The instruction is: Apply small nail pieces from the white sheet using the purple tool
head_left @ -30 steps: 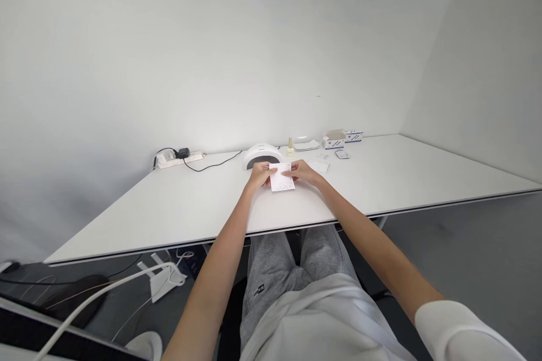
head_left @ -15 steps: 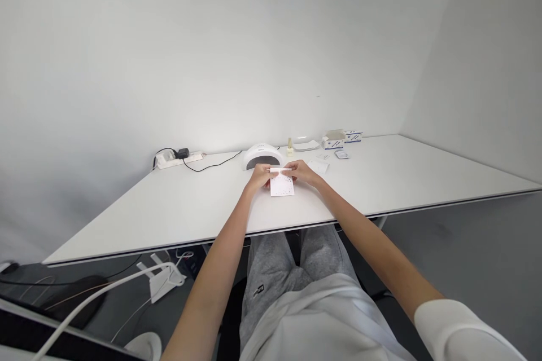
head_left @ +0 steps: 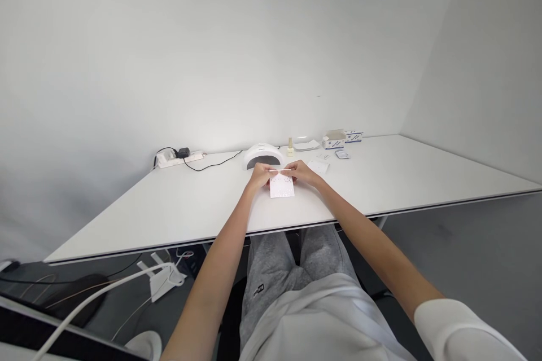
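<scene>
Both hands meet near the front middle of the desk, pinching the top edge of a small white sticker sheet (head_left: 282,186) dotted with shiny marks. My left hand (head_left: 259,175) has it by the upper left corner, and my right hand (head_left: 303,171) by the upper right, thumbs close together. Some red shows behind the sheet by the fingers; what it is stays hidden. Just beyond my left hand stands a white nail lamp (head_left: 263,152) with a dark opening facing me. A small bottle of pale nail polish (head_left: 290,148) is beside the lamp.
Right of the bottle lie a white tray (head_left: 305,145), another white sheet (head_left: 318,167) and a small packet (head_left: 342,154). An open box (head_left: 334,140) and another box (head_left: 353,136) stand by the wall. A power strip (head_left: 180,158) with a black cable is at the back left.
The sheet has tilted slightly, its lower edge a little lower and its marks now catching the light. Both hands keep their hold in nearly the same place.
</scene>
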`<action>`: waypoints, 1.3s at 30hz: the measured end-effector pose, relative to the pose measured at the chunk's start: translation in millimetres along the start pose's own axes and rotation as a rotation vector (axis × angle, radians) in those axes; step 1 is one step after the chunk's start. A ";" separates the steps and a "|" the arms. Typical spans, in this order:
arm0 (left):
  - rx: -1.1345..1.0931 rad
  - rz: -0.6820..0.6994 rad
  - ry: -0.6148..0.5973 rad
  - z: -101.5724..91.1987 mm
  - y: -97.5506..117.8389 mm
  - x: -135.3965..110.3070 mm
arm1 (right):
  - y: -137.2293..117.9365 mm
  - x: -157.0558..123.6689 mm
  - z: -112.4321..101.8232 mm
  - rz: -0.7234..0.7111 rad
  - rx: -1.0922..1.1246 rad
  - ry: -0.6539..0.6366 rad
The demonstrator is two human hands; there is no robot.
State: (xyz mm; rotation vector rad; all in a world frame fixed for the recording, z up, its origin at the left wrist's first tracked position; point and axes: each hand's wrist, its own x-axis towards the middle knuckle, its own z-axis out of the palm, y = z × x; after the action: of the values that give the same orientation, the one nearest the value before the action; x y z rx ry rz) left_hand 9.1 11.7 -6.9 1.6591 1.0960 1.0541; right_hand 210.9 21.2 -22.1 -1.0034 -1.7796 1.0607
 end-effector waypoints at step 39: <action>-0.105 0.068 0.150 -1.5 -11.6 11.2 | -6.4 0.5 1.8 0.001 0.133 0.163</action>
State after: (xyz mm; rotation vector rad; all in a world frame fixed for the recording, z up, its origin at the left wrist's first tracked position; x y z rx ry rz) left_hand 8.0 25.5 -15.4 1.5631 1.0666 1.2755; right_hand 207.7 19.1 -16.7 -0.9800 -1.5574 1.0528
